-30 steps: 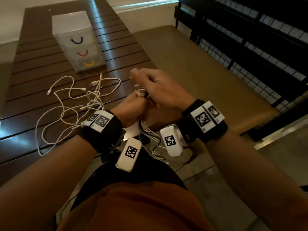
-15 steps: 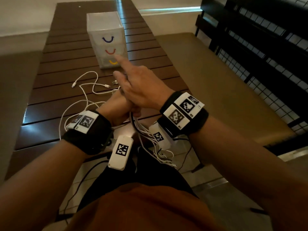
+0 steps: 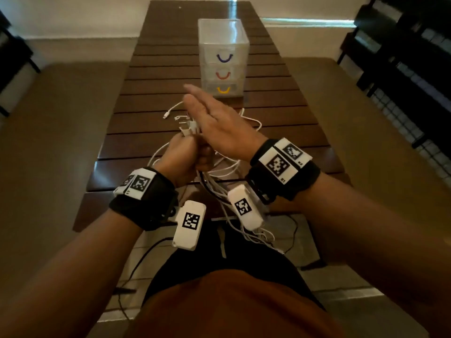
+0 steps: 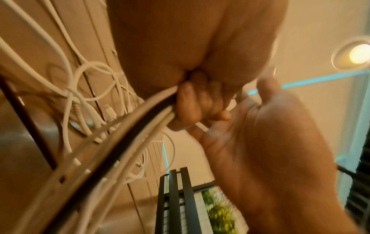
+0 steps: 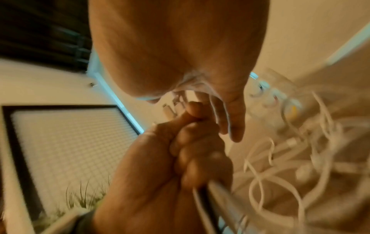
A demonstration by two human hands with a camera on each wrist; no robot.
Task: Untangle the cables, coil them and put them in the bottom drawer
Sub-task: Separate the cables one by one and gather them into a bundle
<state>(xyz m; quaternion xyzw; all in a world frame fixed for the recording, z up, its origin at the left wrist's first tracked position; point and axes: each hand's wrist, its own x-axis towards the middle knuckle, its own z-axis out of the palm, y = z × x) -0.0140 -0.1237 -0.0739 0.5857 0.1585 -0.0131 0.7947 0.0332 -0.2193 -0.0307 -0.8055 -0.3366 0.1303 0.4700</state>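
— Now, how are the cables being held?
— Bunched in the fisted left hand above the table edge; the right hand is being kept flat, fingers straight, just above.

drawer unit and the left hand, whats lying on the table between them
In the head view, loose white cables lie on the wooden table between the drawer unit and the left hand; the open right hand hovers over them.

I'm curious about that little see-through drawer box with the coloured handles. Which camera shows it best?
The head view: the drawer box stands whole and sharp on the table, with blue, red and yellow handles. The right wrist view catches only a blurred piece behind the right hand; the left wrist view misses it.
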